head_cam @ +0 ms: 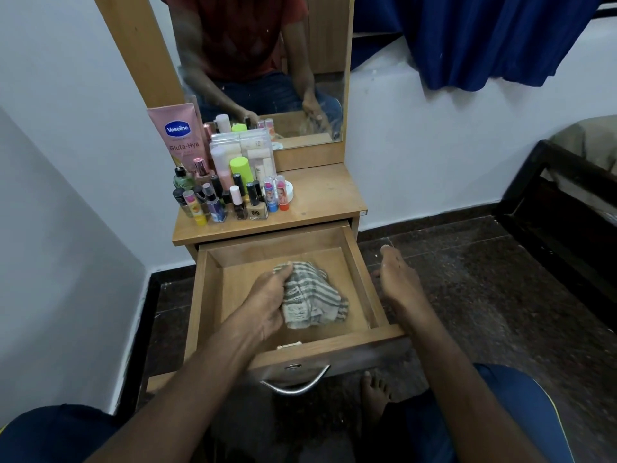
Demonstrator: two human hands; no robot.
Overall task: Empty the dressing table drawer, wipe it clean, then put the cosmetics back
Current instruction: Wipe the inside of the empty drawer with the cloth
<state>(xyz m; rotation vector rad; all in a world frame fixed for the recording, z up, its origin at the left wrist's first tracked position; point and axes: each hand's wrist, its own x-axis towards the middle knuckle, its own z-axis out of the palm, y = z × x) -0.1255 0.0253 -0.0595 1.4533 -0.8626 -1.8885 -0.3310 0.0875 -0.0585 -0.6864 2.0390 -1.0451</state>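
— Why did we crowd the cosmetics (233,192) on the left of the surface (320,198)?
— So the drawer (364,279) sat bare for wiping. Our left hand (267,295) gripped the striped cloth (312,297), bunched on the drawer floor.
— And our right hand (395,275)?
— It hung loose and empty just outside the drawer's right wall, probably ready to steady it. Refilling, we judged, came next.
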